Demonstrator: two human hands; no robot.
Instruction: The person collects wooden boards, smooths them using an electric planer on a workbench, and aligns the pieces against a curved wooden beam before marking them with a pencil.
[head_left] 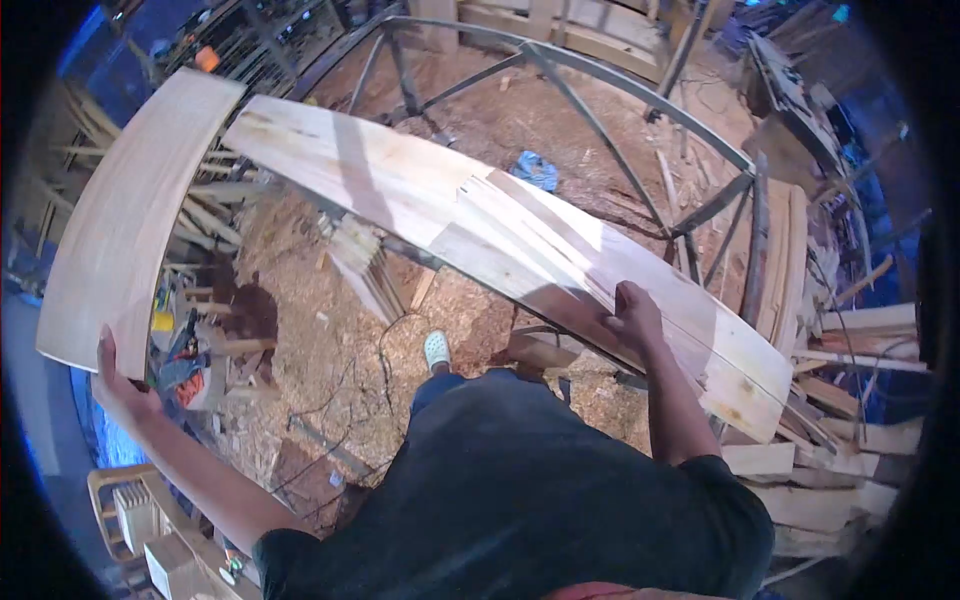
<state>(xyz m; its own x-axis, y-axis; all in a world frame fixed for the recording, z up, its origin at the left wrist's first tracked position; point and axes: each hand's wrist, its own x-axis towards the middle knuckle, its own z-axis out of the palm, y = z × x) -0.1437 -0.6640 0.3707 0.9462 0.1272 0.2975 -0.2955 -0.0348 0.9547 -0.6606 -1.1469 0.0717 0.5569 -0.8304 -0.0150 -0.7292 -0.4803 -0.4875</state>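
At the left, my left hand (122, 388) grips the lower end of a wide, pale wooden board (130, 215), its thumb lying along the face. That board is raised and tilted, with its far end near the long boards. My right hand (635, 318) rests closed over the long wooden boards (400, 185) in front of me. Its fingers are curled beside the edges of several overlapping boards (540, 235); what they grip, if anything, is hidden. The long boards lie slantwise across a metal frame (590, 75).
Wood shavings (300, 330) cover the ground, with a cable and loose offcuts on it. A stack of wood pieces (368, 265) stands below the boards. Timber scraps (830, 450) pile up at the right. A blue plastic bag (535, 171) lies inside the frame. A wooden chair (130, 510) stands lower left.
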